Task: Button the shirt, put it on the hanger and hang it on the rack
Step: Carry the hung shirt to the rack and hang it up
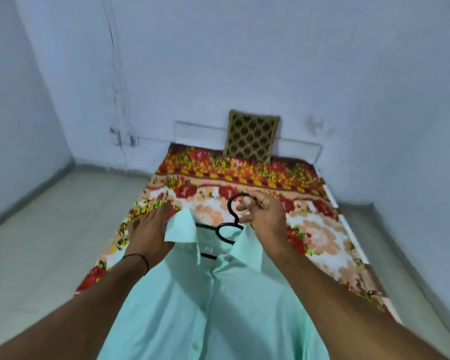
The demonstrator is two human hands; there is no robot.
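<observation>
A mint-green shirt (208, 294) lies buttoned down the front on the bed, collar away from me. A black hanger (225, 231) sits inside its neck opening, with the hook sticking out past the collar. My right hand (264, 216) pinches the hook with curled fingers. My left hand (147, 229) lies with straight fingers at the shirt's left shoulder, touching the collar's left point. The hanger's arms are hidden under the fabric.
The bed carries a floral red and orange blanket (309, 229). A patterned brown cushion (251, 136) leans on the wall at its far end. Pale tiled floor (50, 242) lies to the left, and a narrow strip to the right. No rack is in view.
</observation>
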